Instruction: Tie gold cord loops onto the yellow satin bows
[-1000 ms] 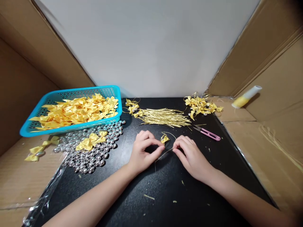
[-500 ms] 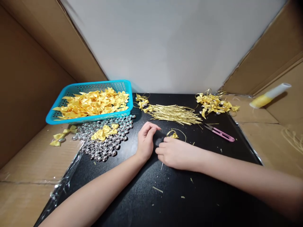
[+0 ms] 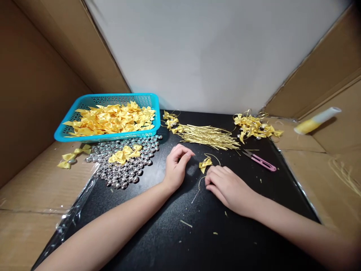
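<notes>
My left hand (image 3: 177, 165) rests on its side on the black table, fingers curled with thumb and forefinger together; anything in the pinch is hidden. My right hand (image 3: 227, 186) lies palm down with bent fingers, closed over a thin gold cord (image 3: 212, 155) that loops from a yellow ribbon bow (image 3: 205, 164). The bow lies just beyond the right fingertips, between the hands. A thin, pale thread end (image 3: 196, 195) comes out from under the right fingers and trails toward me on the table.
A blue basket (image 3: 58, 134) of yellow bows stands at back left, before it a heap of silver bells (image 3: 124, 175) with a few bows. Gold cords (image 3: 210, 136) lie behind the hands. Finished-looking corded bows (image 3: 254, 126) and pink thread snips (image 3: 263, 162) are on the right.
My right hand has shifted right and slightly toward me, uncovering the bow and the trailing thread end. The left hand has hardly moved, and the view has shifted slightly.
</notes>
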`<state>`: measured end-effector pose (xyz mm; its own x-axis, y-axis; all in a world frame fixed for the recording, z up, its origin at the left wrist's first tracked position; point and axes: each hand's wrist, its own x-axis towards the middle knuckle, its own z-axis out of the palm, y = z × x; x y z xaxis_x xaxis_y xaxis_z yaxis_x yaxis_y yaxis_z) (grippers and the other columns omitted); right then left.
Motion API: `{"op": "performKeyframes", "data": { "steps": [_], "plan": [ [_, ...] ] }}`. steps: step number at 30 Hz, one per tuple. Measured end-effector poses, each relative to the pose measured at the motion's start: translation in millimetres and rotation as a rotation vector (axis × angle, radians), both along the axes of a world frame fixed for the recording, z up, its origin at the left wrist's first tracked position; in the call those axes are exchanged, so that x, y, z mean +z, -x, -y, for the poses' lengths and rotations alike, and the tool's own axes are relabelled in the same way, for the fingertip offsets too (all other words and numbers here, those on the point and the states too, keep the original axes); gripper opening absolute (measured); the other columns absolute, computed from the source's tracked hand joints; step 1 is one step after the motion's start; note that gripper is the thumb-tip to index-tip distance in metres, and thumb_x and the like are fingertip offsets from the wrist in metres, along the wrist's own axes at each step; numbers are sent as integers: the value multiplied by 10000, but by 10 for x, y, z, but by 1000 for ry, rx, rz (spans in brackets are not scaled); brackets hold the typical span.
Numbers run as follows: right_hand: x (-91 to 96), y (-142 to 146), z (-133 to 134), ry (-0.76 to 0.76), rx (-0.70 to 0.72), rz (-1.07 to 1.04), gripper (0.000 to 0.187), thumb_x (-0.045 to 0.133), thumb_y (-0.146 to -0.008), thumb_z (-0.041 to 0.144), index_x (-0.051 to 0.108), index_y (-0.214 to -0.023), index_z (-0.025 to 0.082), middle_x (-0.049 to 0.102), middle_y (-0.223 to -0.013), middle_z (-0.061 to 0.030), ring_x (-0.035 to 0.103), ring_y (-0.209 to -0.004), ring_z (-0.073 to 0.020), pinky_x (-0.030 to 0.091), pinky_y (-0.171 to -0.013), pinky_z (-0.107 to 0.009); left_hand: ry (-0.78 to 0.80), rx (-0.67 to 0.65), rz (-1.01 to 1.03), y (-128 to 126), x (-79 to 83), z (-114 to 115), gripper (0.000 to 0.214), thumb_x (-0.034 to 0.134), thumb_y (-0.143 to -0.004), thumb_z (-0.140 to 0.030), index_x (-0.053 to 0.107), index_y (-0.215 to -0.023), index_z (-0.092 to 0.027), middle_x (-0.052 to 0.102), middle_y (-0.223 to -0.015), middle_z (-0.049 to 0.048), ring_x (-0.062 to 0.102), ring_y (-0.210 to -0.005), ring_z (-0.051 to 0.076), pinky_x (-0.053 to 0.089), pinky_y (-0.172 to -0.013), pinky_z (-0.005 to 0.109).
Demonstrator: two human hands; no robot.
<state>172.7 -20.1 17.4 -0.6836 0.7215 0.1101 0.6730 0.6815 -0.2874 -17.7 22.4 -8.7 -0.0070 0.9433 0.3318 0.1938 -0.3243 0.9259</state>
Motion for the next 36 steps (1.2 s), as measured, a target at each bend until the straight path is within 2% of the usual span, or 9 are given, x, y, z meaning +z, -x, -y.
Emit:
{"op": "performKeyframes", "data": {
  "steps": [3,9,14,20,23,26,30,33,36],
  "plan": [
    [46,80,-44,-118,199,97,73,639,-882,227,618,-908,163,642,-916,-48,555,-850,-204,388,-734,-336,-7,7,-2,-4,0,-5,222,498,-853,-274,623,-687,-193,607,-730,22,558,-773,201,436,-755,340],
    [119,379,-99,-350,494,280,215,508,-923,140,684,-801,161,615,-724,-44,529,-765,-208,399,-781,-407,-10,9,3,-8,3,-11,213,492,-845,-256,609,-679,-190,598,-724,21,545,-763,195,425,-753,336],
    [115,416,-12,-409,506,323,244,467,-923,152,698,-846,138,593,-727,-55,520,-712,-212,425,-743,-421,-3,-12,11,-16,-3,-8,202,498,-838,-251,618,-687,-190,592,-723,19,543,-772,195,415,-751,335],
    [84,298,-34,-380,419,359,246,426,-930,139,654,-837,131,590,-780,-71,529,-749,-229,416,-706,-412,-9,-20,16,-23,-7,-12,210,492,-844,-247,619,-688,-189,589,-727,21,534,-768,197,406,-753,339],
    [131,186,-59,-272,272,274,209,432,-934,139,612,-829,147,597,-814,-71,534,-779,-227,399,-697,-395,-22,-24,13,-8,-11,-15,213,491,-848,-251,623,-693,-190,576,-713,20,521,-748,197,400,-728,338],
    [219,62,-58,9,77,43,144,454,-932,144,545,-823,173,588,-844,-42,528,-795,-193,400,-716,-356,-65,-67,13,7,-2,3,207,523,-845,-296,654,-724,-190,560,-716,22,510,-742,198,396,-708,336],
    [273,-46,-9,344,-120,-341,137,444,-939,157,479,-811,190,532,-834,-14,498,-756,-141,414,-702,-279,-235,-342,-73,-19,34,62,152,721,-748,-314,727,-833,-189,568,-714,7,515,-718,178,389,-708,328],
    [244,-63,29,429,-182,-498,162,441,-951,196,473,-792,195,500,-822,-8,480,-742,-131,410,-683,-251,-219,-413,-61,-58,50,100,166,769,-754,-313,752,-879,-205,577,-690,-2,519,-702,161,394,-688,309],
    [204,-43,43,454,-188,-562,165,451,-947,213,475,-785,196,504,-816,-6,480,-737,-129,414,-679,-247,-139,-428,4,-79,49,114,172,766,-767,-379,766,-798,-210,571,-686,4,521,-695,154,413,-670,301]
  ]
}}
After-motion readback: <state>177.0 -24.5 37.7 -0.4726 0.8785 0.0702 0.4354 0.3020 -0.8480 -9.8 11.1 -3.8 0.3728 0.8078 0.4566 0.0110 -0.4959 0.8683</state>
